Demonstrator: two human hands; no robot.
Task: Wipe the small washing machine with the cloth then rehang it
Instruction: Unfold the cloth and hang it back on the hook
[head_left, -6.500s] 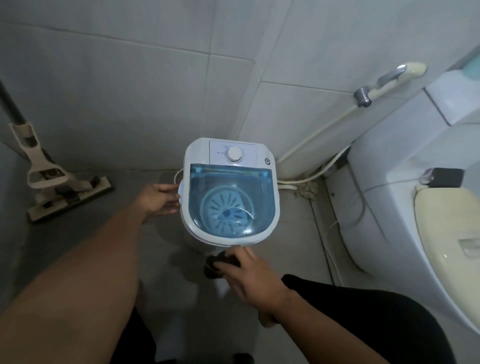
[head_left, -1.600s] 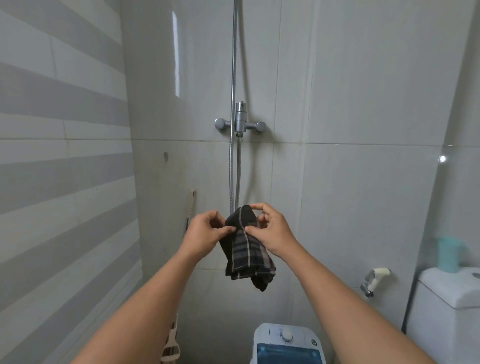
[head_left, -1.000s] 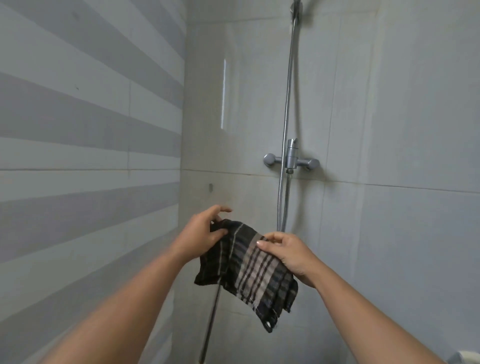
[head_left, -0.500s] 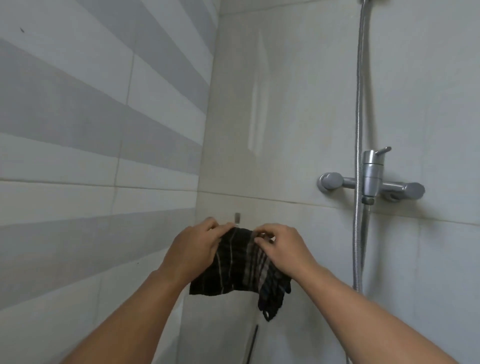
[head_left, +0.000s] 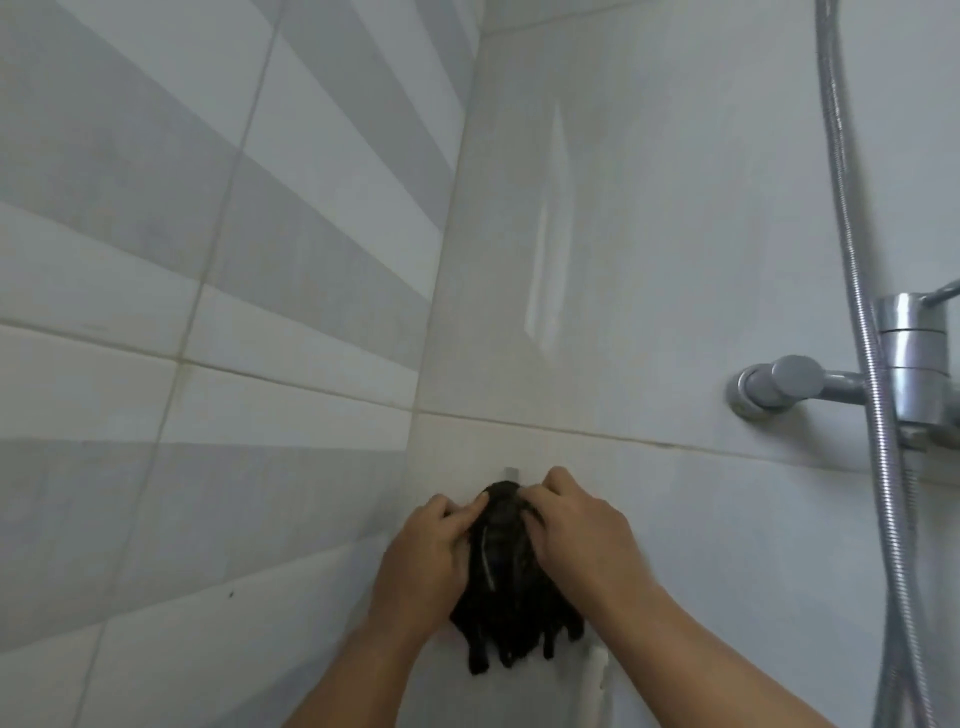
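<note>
The dark plaid cloth (head_left: 506, 587) hangs bunched against the tiled wall, its top gathered just under a small metal wall hook (head_left: 510, 473). My left hand (head_left: 431, 556) grips the cloth's left side and my right hand (head_left: 576, 535) grips its right side, fingertips pinching the top near the hook. Whether the cloth rests on the hook I cannot tell. The small washing machine is out of view.
A chrome shower mixer tap (head_left: 852, 379) juts from the wall at the right, with a metal shower hose (head_left: 862, 312) running down past it. The striped tiled side wall (head_left: 182, 312) meets the back wall just left of the hook. A pale handle (head_left: 597, 670) shows below the cloth.
Both hands have raised the cloth to the wall hook and bunched its top together. The view has moved closer to the corner, and the cloth now hangs narrower.
</note>
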